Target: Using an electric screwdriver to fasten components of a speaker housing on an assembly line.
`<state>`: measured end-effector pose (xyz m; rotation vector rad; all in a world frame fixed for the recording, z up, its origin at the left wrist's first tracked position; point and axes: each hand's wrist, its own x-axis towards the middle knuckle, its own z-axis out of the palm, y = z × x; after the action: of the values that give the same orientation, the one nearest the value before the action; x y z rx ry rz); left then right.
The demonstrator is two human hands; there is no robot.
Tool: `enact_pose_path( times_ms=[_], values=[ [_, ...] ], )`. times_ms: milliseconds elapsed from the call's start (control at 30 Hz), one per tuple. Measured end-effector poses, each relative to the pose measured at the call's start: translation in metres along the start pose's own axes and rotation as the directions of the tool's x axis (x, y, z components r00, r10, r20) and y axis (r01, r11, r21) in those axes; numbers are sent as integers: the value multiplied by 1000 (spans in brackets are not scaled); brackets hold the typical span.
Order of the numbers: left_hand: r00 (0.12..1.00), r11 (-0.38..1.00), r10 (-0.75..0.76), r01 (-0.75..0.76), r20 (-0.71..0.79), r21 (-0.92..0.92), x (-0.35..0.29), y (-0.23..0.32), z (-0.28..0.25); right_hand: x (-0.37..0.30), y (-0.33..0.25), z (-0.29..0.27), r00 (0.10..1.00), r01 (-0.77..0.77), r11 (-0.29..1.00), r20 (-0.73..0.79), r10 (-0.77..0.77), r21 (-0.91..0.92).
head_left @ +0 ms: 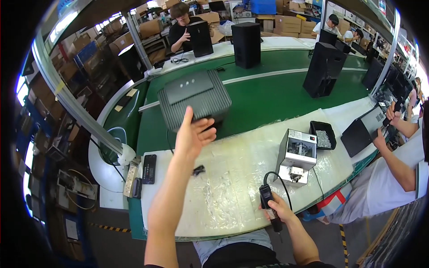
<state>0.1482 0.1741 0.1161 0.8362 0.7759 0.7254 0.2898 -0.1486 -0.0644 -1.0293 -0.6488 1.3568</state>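
Observation:
My left hand (191, 134) is raised with fingers spread, palm open, just in front of a black ribbed speaker box (193, 99) lying on the green conveyor belt (277, 96). It holds nothing and may be touching the box's near edge. My right hand (278, 210) is shut on a black electric screwdriver (268, 202) with a cable looping up from its top, held low at the near edge of the worktable (232, 187). A small black part (198, 170) lies on the plastic-covered table between my arms.
A grey screw feeder machine (296, 156) and a black tray of screws (322, 135) stand on the table to the right. Upright black speakers (246, 43) (323, 68) ride the belt. A co-worker (397, 165) at the right handles another black box (363, 133). A phone (149, 168) lies at the left.

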Motion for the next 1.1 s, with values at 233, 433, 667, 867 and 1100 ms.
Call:
enact_pose_path(
  times_ms=[233, 433, 667, 867, 1100],
  values=[
    [983, 954, -2, 57, -183, 293, 62, 69, 2, 3, 5, -4, 988, -146, 987, 56, 143, 68],
    [981, 925, -1, 74, -193, 373, 87, 87, 0, 2, 5, 2, 984, -174, 985, 35, 174, -3],
    [651, -169, 636, -405, 414, 898, 55, 29, -35, 25, -11, 29, 975, -223, 951, -42, 220, -216],
    [430, -623, 113, -672, 896, 401, -42, -105, -130, 121, -43, 47, 973, -144, 836, -227, 24, -529],
    [773, -537, 47, -514, 633, 668, -145, -116, -253, 158, -50, 98, 730, 19, 18, 1, -683, -1000]
  ],
)
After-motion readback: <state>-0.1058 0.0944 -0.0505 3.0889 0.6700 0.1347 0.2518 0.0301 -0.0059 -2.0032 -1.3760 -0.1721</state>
